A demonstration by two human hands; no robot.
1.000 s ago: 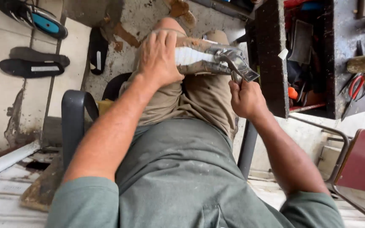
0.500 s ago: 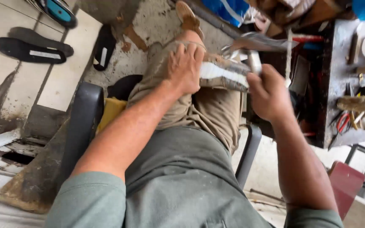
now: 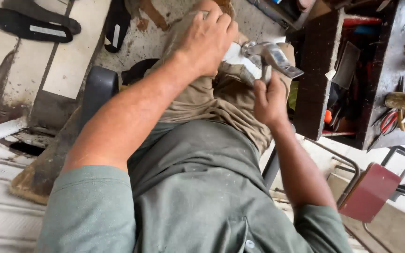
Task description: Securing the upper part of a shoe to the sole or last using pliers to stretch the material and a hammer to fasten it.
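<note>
Metal pliers [image 3: 272, 58] sit clamped in the right hand [image 3: 269, 99], their head against a white shoe [image 3: 240, 56] on the person's knee. Left hand [image 3: 207, 37] presses closed over the shoe, far from the body.

L hand [image 3: 207, 40] clamped palm-down; R hand [image 3: 269, 96] fisted, wrist raised.

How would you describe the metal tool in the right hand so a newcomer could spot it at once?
Start at the khaki-trousered knee in the upper middle, where the left hand presses down a white piece. Just right of it, the right hand grips the metal tool. It is the only shiny silver thing there, with a broad flat head.
</note>
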